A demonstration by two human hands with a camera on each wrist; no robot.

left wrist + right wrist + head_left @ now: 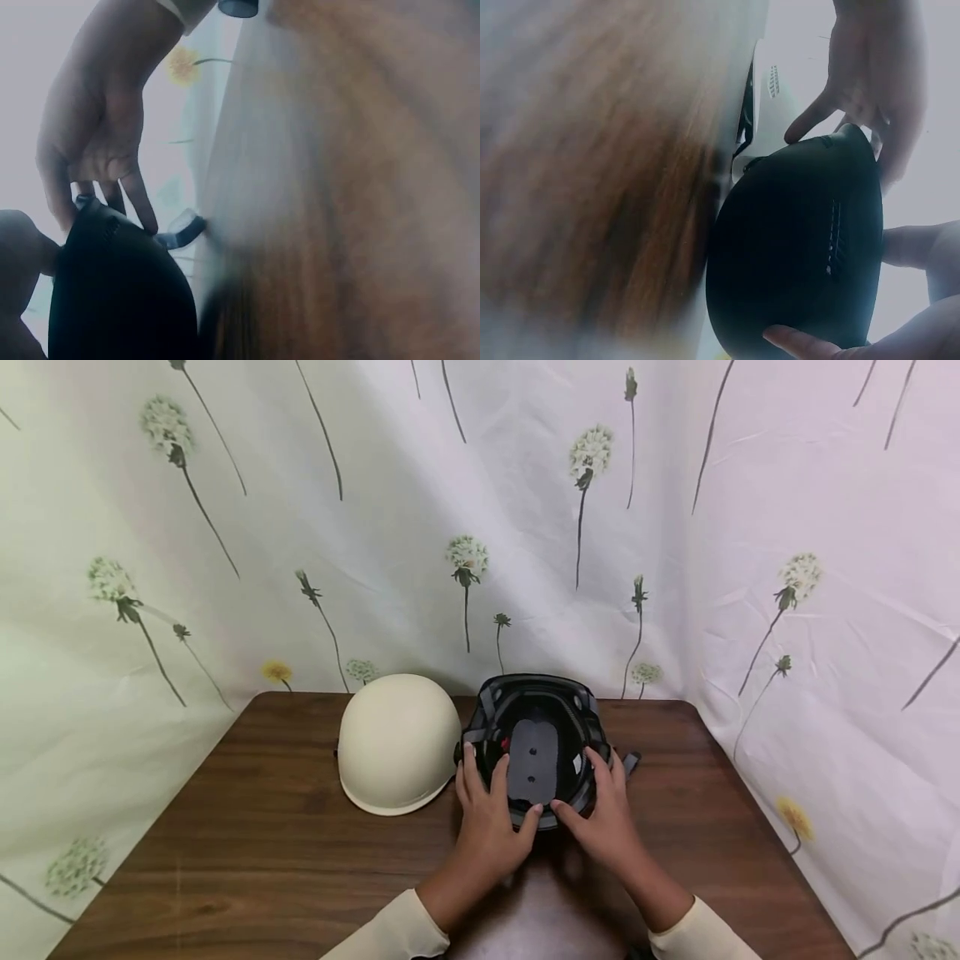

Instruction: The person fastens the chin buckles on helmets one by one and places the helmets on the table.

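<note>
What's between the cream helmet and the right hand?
The upturned black helmet, with the left hand gripping its left side; the head view shows this.

A pale cloth hangs behind the table and along both its sides, printed with whitish dandelions on long dark stems and a few yellow flowers. The light tints it greenish at left, lilac at right. The table is dark brown, wood-grained, with rounded back corners and a soft sheen toward the front.
</note>
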